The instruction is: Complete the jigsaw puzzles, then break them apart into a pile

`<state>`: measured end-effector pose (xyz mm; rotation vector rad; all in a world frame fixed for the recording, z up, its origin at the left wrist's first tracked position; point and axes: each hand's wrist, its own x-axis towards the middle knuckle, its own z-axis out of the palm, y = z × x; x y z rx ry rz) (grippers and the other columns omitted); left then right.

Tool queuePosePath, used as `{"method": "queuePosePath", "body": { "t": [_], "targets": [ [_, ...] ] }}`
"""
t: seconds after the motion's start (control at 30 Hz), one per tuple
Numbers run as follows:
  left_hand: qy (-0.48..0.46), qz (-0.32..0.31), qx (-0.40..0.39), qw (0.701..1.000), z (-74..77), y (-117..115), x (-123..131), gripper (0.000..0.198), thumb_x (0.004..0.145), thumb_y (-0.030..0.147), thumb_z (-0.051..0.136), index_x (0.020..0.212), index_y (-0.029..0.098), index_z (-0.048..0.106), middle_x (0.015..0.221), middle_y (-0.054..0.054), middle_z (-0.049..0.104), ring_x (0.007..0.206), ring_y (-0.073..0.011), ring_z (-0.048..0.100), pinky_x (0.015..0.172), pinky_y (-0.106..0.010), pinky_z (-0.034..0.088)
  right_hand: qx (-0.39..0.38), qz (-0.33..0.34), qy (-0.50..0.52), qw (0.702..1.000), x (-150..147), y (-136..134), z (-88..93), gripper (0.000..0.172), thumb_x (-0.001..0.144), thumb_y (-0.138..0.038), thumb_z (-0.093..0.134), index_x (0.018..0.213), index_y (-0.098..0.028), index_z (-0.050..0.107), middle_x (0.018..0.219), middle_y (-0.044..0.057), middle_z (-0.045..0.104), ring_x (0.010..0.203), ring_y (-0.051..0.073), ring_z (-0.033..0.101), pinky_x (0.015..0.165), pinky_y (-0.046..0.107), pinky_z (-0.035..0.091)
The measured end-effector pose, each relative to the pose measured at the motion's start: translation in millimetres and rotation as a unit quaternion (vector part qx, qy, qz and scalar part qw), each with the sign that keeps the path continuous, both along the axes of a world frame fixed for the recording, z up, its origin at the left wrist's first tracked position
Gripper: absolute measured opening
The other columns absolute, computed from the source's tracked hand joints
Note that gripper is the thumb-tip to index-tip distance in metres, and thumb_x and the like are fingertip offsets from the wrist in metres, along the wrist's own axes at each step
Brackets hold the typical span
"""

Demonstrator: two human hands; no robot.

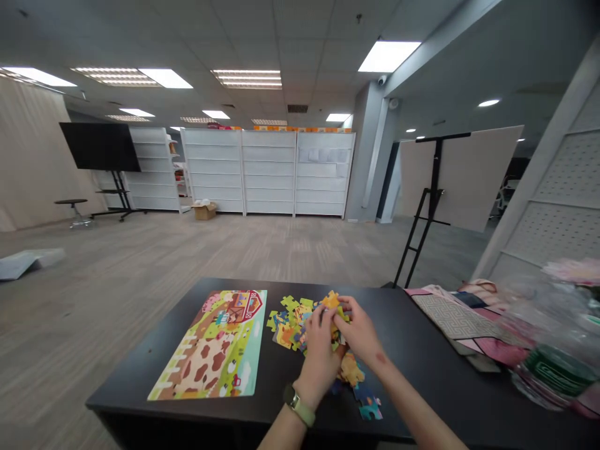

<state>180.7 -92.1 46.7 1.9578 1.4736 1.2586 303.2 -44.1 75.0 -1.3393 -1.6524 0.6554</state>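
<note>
Both hands meet over a heap of jigsaw puzzle pieces (290,322) on the dark table. My left hand (321,340), with a watch on its wrist, has its fingers bent against some pieces. From the right, my right hand (360,331) closes its thumb and fingers around puzzle pieces, among them an orange puzzle piece (330,299). The hands partly hide what lies between them. More puzzle pieces (368,400) lie below the hands, toward the near edge. To the left, a farm picture sheet (210,347) with a cow and a barn lies flat.
The black table (135,375) bears all of this. At its right side are a patterned pink-edged cloth bag (454,319) and clear plastic bottles (553,369). Beyond stand a board on an easel (434,187), white shelves (267,172) and a screen on a stand (100,147).
</note>
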Motion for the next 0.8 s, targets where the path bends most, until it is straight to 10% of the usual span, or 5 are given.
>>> {"method": "queuePosePath", "body": {
  "t": [0.17, 0.4, 0.6, 0.8],
  "targets": [
    [0.050, -0.003, -0.009, 0.999, 8.9, 28.3, -39.8, 0.071, 0.071, 0.005, 0.060, 0.140, 0.019, 0.048, 0.152, -0.012, 0.040, 0.145, -0.0258, 0.031, 0.120, -0.040, 0.026, 0.013, 0.013, -0.010, 1.000, -26.0, 31.3, -10.8, 0.039, 0.082, -0.040, 0.057, 0.116, -0.019, 0.059, 0.096, 0.006, 0.073, 0.087, 0.022, 0.069, 0.080, 0.032, 0.051],
    [0.119, -0.010, -0.083, 0.989, -17.5, 29.2, -75.9, 0.063, 0.070, 0.021, 0.072, 0.131, 0.022, 0.059, 0.145, -0.012, 0.052, 0.140, -0.0326, 0.040, 0.119, -0.055, 0.019, 0.021, 0.054, -0.094, 0.994, -35.3, 31.4, -36.0, 0.024, 0.086, -0.036, 0.058, 0.093, -0.019, 0.072, 0.099, 0.010, 0.074, 0.099, 0.026, 0.067, 0.093, 0.037, 0.047],
    [0.157, 0.049, -0.112, 0.980, -21.0, 4.9, -86.1, 0.066, 0.079, 0.041, 0.067, 0.142, 0.027, 0.051, 0.155, -0.011, 0.038, 0.145, -0.0352, 0.028, 0.115, -0.054, 0.021, 0.025, 0.071, -0.143, 0.987, 20.3, -2.4, -26.2, 0.036, 0.091, -0.042, 0.053, 0.116, -0.022, 0.071, 0.123, 0.011, 0.067, 0.119, 0.027, 0.059, 0.108, 0.040, 0.040],
    [0.154, 0.049, -0.090, 0.983, -48.4, -54.4, -45.6, 0.059, 0.078, 0.030, 0.060, 0.136, 0.030, 0.055, 0.138, -0.010, 0.053, 0.129, -0.0347, 0.044, 0.103, -0.047, 0.037, -0.014, 0.145, -0.256, 0.956, 56.5, -72.1, -80.9, 0.068, 0.083, -0.051, 0.067, 0.146, -0.035, 0.049, 0.156, 0.008, 0.042, 0.143, 0.037, 0.037, 0.116, 0.055, 0.033]
  ]
}}
